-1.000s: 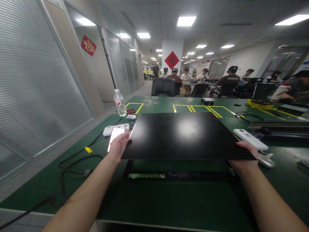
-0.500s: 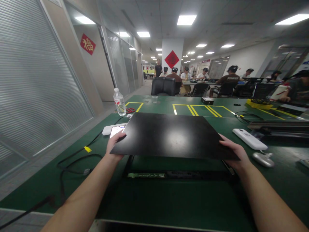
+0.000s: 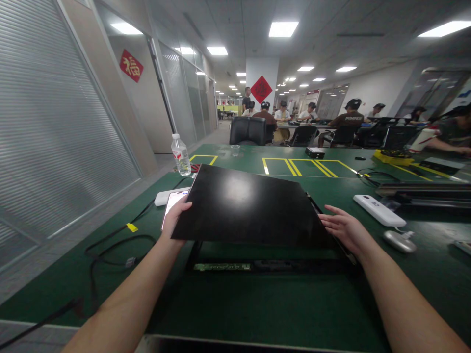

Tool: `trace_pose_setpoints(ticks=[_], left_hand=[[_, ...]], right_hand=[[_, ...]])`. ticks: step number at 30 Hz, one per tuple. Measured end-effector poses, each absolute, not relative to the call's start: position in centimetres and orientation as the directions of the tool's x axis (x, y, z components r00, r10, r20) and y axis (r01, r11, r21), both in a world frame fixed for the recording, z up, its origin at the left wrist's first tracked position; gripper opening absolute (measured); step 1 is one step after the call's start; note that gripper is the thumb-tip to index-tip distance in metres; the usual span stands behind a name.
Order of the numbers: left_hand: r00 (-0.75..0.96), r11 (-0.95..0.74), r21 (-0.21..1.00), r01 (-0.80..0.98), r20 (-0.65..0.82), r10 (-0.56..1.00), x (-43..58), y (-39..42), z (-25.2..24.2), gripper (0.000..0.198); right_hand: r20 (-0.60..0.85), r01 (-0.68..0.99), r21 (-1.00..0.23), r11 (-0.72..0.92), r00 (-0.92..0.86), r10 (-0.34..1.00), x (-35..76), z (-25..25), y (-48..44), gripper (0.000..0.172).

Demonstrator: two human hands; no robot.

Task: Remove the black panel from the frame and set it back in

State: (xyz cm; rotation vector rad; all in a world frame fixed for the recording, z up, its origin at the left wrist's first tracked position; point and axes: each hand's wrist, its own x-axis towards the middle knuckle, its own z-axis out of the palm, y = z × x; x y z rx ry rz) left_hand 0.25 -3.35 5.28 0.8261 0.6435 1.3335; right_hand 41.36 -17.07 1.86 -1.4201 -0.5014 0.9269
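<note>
A large, thin black panel [image 3: 246, 206] hangs tilted over a dark frame [image 3: 257, 266] lying on the green table [image 3: 257, 309]. Its left side is raised and its right side is low, near the frame. My left hand [image 3: 175, 218] grips the panel's near left corner, thumb on top. My right hand [image 3: 344, 228] is at the panel's right edge with fingers stretched out and apart, touching or just beside the edge. A green circuit strip shows along the frame's near bar.
A phone [image 3: 172, 202] and a white device [image 3: 164, 197] lie left of the panel, with a water bottle [image 3: 181, 156] behind. A white oblong device [image 3: 379, 210] and a grey object [image 3: 399, 241] lie to the right. Black cables [image 3: 121, 245] run on the left. Several people sit at far tables.
The panel has moved left and its right side has dropped toward the frame. My right hand has let go of the right corner and opened beside the edge. My left hand keeps its grip.
</note>
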Motion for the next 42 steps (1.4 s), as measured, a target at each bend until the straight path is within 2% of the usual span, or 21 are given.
trace_pose_setpoints(ticks=[7,24,31,42], left_hand=[[0.14,0.068,0.85,-0.522,0.007,0.99,0.5,-3.0,4.4,0.033],[0.182,0.083,0.863,-0.499,0.011,0.983,0.6,-2.3,2.7,0.036],[0.205,0.122,0.87,-0.478,-0.025,0.978,0.8,-2.3,2.0,0.04],[0.2,0.196,0.861,-0.47,-0.112,0.973,1.6,-2.6,2.0,0.044]], right_hand=[[-0.263,-0.221,-0.963,-0.157,0.621,0.739,41.7,2.0,-17.1,0.035],[-0.22,-0.117,-0.973,-0.197,0.714,0.665,42.4,1.2,-16.7,0.015],[-0.236,-0.096,-0.964,-0.247,0.734,0.637,42.8,1.3,-17.0,0.011],[-0.23,-0.086,-0.964,-0.251,0.743,0.628,44.2,0.4,-16.9,0.015]])
